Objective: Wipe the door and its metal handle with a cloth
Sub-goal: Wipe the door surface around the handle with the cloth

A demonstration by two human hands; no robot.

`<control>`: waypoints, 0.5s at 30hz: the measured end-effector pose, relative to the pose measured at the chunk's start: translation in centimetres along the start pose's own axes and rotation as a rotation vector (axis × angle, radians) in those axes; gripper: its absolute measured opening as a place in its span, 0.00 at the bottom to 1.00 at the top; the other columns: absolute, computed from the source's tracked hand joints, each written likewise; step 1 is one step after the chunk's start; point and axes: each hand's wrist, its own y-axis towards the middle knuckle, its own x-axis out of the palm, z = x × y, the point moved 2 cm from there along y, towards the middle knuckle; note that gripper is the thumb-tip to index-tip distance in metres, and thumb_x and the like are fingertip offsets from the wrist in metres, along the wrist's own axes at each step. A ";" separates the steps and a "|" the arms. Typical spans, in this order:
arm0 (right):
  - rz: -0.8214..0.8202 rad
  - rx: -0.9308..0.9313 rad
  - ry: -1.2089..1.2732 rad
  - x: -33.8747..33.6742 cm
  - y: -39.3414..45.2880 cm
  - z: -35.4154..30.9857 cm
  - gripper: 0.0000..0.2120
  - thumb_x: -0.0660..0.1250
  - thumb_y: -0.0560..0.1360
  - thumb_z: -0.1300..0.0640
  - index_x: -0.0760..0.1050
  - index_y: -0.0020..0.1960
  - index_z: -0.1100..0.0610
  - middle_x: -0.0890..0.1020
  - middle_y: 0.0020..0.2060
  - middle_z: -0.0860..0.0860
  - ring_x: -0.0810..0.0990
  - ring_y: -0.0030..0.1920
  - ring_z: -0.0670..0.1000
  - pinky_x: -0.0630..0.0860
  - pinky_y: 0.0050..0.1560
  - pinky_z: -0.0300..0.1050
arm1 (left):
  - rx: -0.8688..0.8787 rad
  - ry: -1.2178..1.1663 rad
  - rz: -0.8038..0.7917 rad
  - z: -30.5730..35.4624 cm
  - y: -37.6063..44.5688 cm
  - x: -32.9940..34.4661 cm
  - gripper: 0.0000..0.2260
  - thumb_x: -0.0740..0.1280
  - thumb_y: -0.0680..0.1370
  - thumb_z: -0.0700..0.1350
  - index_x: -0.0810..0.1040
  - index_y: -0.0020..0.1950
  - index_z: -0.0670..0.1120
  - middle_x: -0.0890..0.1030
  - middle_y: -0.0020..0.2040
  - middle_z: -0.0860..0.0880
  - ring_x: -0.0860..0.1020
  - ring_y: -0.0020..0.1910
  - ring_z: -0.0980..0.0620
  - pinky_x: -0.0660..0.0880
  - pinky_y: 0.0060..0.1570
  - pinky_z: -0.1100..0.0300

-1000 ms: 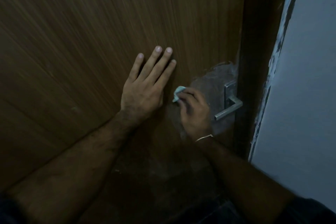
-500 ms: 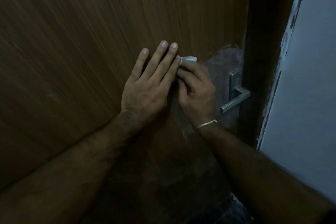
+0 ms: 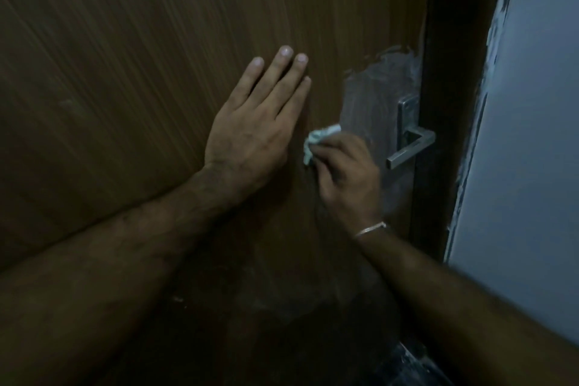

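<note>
A brown wood-grain door (image 3: 141, 56) fills most of the view. Its metal lever handle (image 3: 410, 147) sits on a steel plate at the door's right edge, inside a pale smeared patch. My left hand (image 3: 253, 135) lies flat on the door, fingers straight and together. Just to its right, my right hand (image 3: 347, 178) grips a small crumpled light-blue cloth (image 3: 316, 141) and presses it to the door, left of the handle. Most of the cloth is hidden under my fingers.
A dark door frame (image 3: 451, 103) runs down the right of the door. Beyond it stands a pale grey wall (image 3: 532, 135) with rough paint along its edge. A dusty whitish smear marks the door below my hands.
My right hand rose with the cloth to my left fingertips half a second ago, then came back down to beside my left palm. My left hand has stayed flat on the door.
</note>
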 end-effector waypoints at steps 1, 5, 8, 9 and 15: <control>-0.026 0.024 -0.003 -0.2 -0.8 0.0 0.07 0.71 0.72 0.70 0.82 0.50 0.65 0.83 0.49 0.59 0.80 0.54 0.56 0.75 0.61 0.48 | 0.004 -0.017 0.003 -0.1 -0.1 -0.1 0.24 0.56 0.81 0.41 0.62 0.77 0.39 0.59 0.80 0.39 0.55 0.80 0.41 0.48 0.77 0.46; 0.161 0.089 0.116 0.0 3.8 -0.9 0.06 0.69 0.72 0.70 0.82 0.47 0.64 0.83 0.46 0.57 0.81 0.49 0.53 0.76 0.54 0.44 | -0.018 -0.137 0.051 -0.2 -0.3 -0.3 0.24 0.58 0.80 0.35 0.64 0.76 0.36 0.63 0.78 0.38 0.58 0.79 0.40 0.51 0.77 0.45; 0.147 -0.032 0.135 1.4 3.1 -2.4 0.10 0.68 0.69 0.73 0.81 0.49 0.66 0.82 0.48 0.59 0.80 0.50 0.55 0.77 0.53 0.45 | -0.013 -0.190 0.058 -0.3 -0.3 -0.5 0.23 0.60 0.80 0.36 0.65 0.75 0.35 0.64 0.77 0.36 0.59 0.78 0.39 0.52 0.77 0.44; 0.075 -0.044 0.121 1.9 1.1 -2.4 0.11 0.68 0.69 0.74 0.81 0.50 0.66 0.82 0.49 0.59 0.80 0.51 0.56 0.77 0.54 0.47 | 0.002 -0.194 0.047 -0.3 -0.4 -0.6 0.23 0.60 0.79 0.37 0.65 0.75 0.35 0.64 0.77 0.36 0.59 0.78 0.39 0.51 0.77 0.44; 0.151 0.207 0.173 1.6 -0.5 -0.8 0.07 0.68 0.74 0.69 0.80 0.51 0.61 0.81 0.48 0.54 0.77 0.50 0.44 0.76 0.53 0.38 | 0.073 -0.014 -0.002 0.3 -1.0 0.2 0.26 0.58 0.79 0.45 0.65 0.76 0.39 0.59 0.79 0.39 0.54 0.80 0.39 0.47 0.77 0.44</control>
